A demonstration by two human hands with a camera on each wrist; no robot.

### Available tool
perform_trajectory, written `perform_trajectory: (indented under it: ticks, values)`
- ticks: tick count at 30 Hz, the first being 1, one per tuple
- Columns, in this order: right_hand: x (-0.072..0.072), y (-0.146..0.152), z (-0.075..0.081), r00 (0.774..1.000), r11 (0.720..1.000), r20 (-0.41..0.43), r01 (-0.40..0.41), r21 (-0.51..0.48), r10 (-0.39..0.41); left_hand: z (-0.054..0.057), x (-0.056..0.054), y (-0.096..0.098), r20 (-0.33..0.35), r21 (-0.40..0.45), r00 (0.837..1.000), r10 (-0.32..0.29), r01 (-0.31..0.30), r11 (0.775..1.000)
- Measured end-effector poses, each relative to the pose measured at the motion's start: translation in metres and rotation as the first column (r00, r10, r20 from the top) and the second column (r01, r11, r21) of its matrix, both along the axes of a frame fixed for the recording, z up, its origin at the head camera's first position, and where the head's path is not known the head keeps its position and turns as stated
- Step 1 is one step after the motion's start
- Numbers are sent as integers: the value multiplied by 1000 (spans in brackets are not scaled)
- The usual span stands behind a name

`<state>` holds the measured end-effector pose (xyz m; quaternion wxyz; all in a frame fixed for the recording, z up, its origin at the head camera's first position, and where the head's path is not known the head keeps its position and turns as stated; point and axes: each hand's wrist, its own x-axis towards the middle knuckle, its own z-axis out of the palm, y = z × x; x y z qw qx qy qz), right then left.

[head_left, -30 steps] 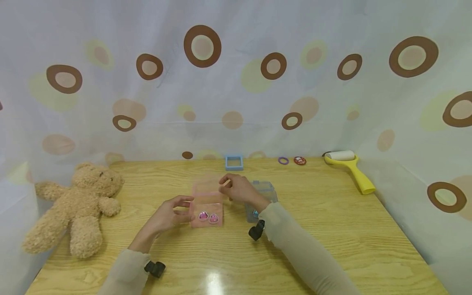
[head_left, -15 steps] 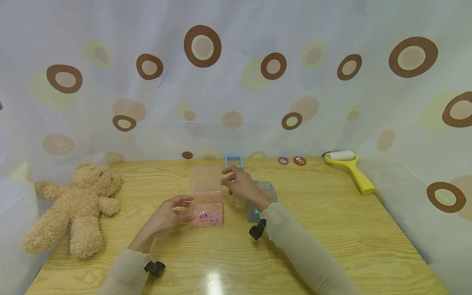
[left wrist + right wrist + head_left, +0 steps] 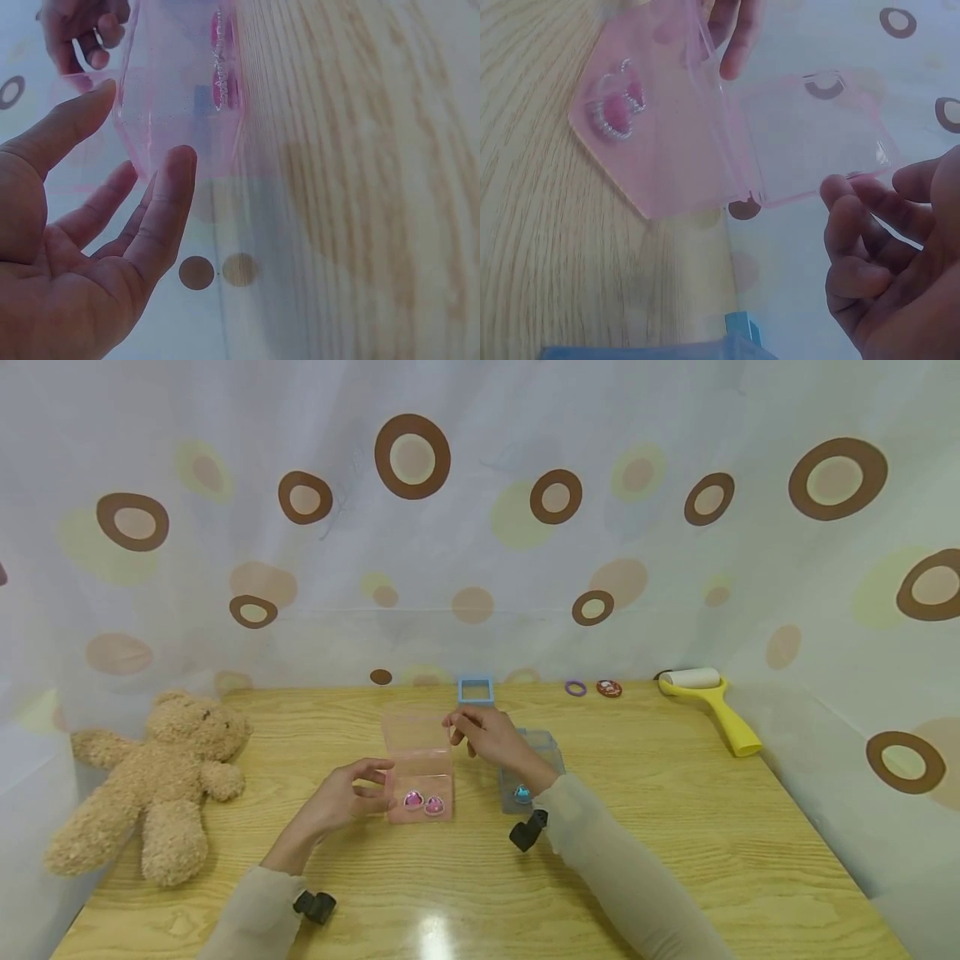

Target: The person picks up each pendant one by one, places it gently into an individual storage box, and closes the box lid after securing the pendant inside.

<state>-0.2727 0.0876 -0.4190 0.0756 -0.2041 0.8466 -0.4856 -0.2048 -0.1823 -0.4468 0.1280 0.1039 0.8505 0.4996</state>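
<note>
A clear pink plastic box (image 3: 420, 818) lies in the middle of the table with its lid (image 3: 810, 142) raised. Inside are two pink jewelled ornaments (image 3: 424, 802) with white beaded rims. Beside the box's left side is my left hand (image 3: 347, 793), thumb and fingers spread around that end; contact is unclear in the left wrist view. My right hand (image 3: 483, 733) has its fingertips at the lid's right edge, the thumb apart from the index finger. Under the right forearm, a clear bluish box (image 3: 510, 768) holds a blue gem (image 3: 522, 793), partly hidden.
A teddy bear (image 3: 161, 781) lies at the left. Along the back are a light blue square frame (image 3: 476, 702), a purple ring (image 3: 576, 688) and a red round badge (image 3: 609, 688). A yellow-handled lint roller (image 3: 720, 706) lies at the right. A patterned curtain (image 3: 480, 552) stands behind.
The pink lid's top edge rose, then came slightly lower. My right hand shifted up and then a little down with it. The left hand stays in place.
</note>
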Motion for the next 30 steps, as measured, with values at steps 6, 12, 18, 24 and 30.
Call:
perform_trajectory:
  ticks: [6,12,18,24,30]
  values:
    - [4,3,4,997,997,4,-76,9,76,-1,0,-1,-2,-3,1000,-1,1,1000]
    - [11,6,7,988,985,44,-151,83,148,-4,0,-3,-19,-22,1000,-11,10,1000]
    - [18,6,7,977,965,49,-212,152,207,-5,1,-4,-1,16,1000,3,-3,1000]
    - [21,5,4,970,947,32,-241,211,239,-6,1,-6,15,51,1000,5,-6,999]
    - [20,3,-2,962,918,-49,-239,318,267,-4,1,-10,24,52,1000,-19,18,998]
